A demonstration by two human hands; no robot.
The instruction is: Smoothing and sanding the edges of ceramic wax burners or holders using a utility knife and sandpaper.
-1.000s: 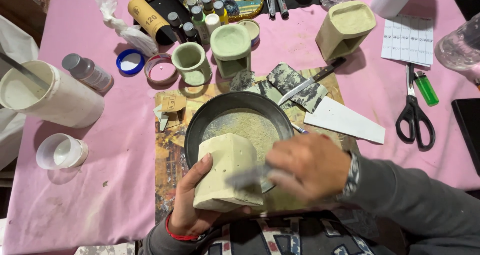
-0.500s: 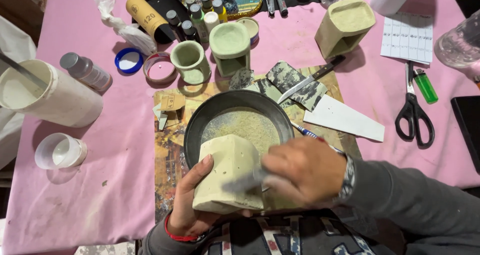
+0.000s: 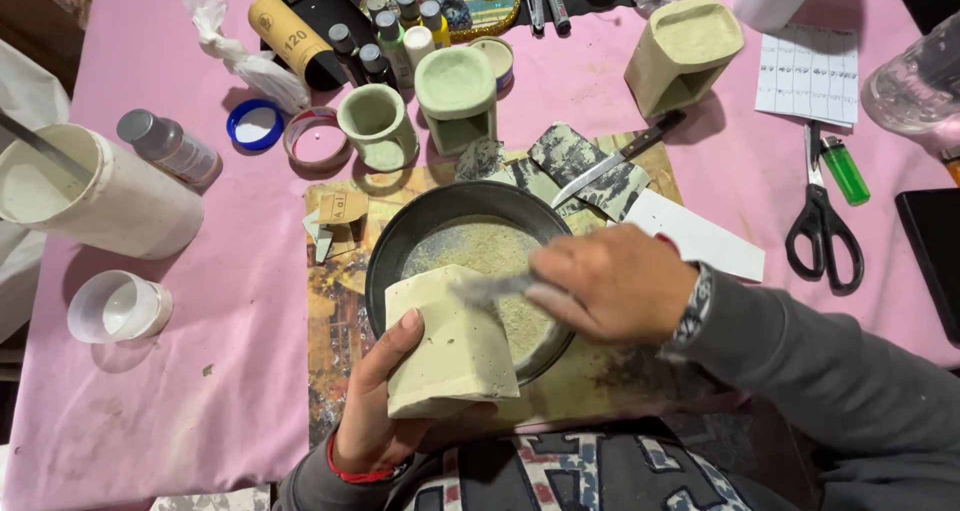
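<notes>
While the left hand (image 3: 385, 401) wraps its grip around the pale green cast block (image 3: 450, 346) at 6 o'clock, the right hand (image 3: 610, 283) pinches a blurred grey sanding strip (image 3: 490, 289) against it. Pressing hard could chip an edge. Beneath, the black round pan (image 3: 400, 241) holds pale dust; at 9 o'clock, the white tub (image 3: 130, 206) holds white liquid.

Single head view — close, looking steeply down on the table (image 3: 150, 411).

Three square plaster holders (image 3: 452, 343), one round cup (image 3: 376, 125), one scissors (image 3: 823, 228), one lighter (image 3: 845, 170).
</notes>
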